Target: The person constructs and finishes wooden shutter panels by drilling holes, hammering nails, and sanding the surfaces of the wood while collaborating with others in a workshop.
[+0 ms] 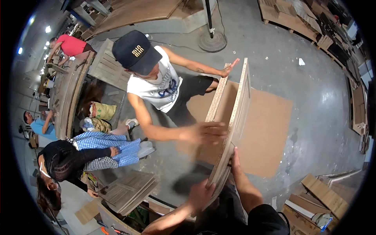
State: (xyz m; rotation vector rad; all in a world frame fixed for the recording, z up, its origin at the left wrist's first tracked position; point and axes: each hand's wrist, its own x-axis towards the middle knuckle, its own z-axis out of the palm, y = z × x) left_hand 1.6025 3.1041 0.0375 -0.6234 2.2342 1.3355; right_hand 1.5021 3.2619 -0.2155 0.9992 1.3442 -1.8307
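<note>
A long wood-look panel (239, 105) with a raw chipboard edge stands on its edge in front of me. My left hand (200, 195), somewhat blurred, grips its near end from the left side. My right hand (236, 162) is pressed to the panel's right face, fingers pointing up along it. A second chipboard-edged panel (217, 98) stands to the left, with a gap between the two. Opposite me, a co-worker in a dark cap rests one hand (230, 68) at that panel's far end; their other hand (207, 133) is motion-blurred beside my panel.
A brown sheet (270, 133) lies on the grey floor beneath the panels. Stacked grey-brown panels (127, 192) are at lower left, near another person in blue checks (113, 147). Wood offcuts (325, 196) lie at lower right. A round stand base (212, 41) is at the back.
</note>
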